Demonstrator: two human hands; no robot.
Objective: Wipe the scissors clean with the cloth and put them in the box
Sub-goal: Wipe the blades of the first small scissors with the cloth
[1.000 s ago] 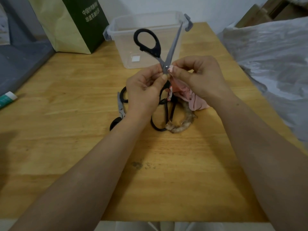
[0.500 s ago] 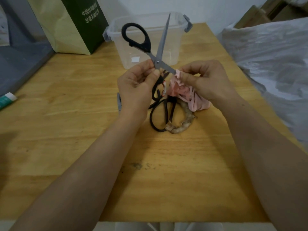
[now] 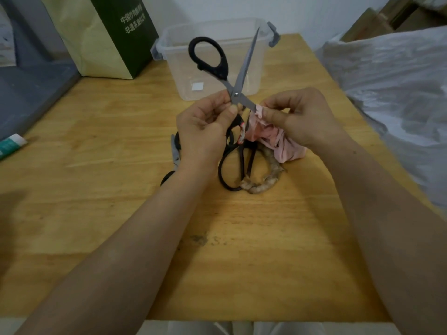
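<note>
Wiping step in progress. We hold the black-handled scissors [image 3: 235,94] lifted above the wooden table [image 3: 96,189], in front of the clear plastic box [image 3: 181,68].

Left hand [image 3: 203,131]: thumb and curled fingers pinch the pair just below the pivot. One handle loop stands up in front of the box; the other is mostly hidden behind this hand.

The blades are spread wide. One points up across the box wall and the other runs down and to the right into the pink cloth [image 3: 273,139].

Right hand [image 3: 302,117]: fingers curled, thumb and forefinger pinching a fold of the cloth round the lower blade near its tip. The rest of the cloth hangs bunched under the hand.

Progress, as we judge it:
- One blade is being wiped. The upper blade looks bare of cloth, so it probably remains to do.
- We see no scissors through the box wall, so nothing is put away yet.
- More scissors [image 3: 226,170] lie on the table beneath our hands, with another pair [image 3: 174,153] partly under the left wrist (we cannot count the tangle). They presumably await the same wipe.
</note>
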